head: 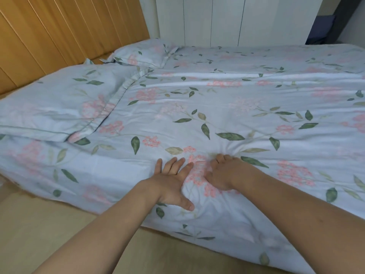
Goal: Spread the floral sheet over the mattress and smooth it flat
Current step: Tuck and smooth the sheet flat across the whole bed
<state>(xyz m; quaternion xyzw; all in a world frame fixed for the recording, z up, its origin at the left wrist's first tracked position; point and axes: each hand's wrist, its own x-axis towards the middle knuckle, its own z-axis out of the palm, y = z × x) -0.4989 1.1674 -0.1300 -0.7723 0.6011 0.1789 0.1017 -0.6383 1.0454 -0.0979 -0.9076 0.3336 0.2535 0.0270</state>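
- Head view: the floral sheet (227, 107) is lying across the mattress, draping over its near edge.
- The left hand (173, 184) is pressing it flat, fingers spread; the right hand (225, 173) is bunching sheet fabric.
- Two matching pillows (59, 103) are sitting beside a wooden headboard (59, 32); white wardrobe doors (227, 18) are standing behind.

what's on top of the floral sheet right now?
Left hand lies flat on the floral sheet, right hand bunches it; two pillows at the head. Mattress underneath is covered.

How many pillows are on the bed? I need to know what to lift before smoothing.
2: one pillow at the near left, by the headboard; another pillow farther back, beside the wardrobe. The floral sheet might hide others.
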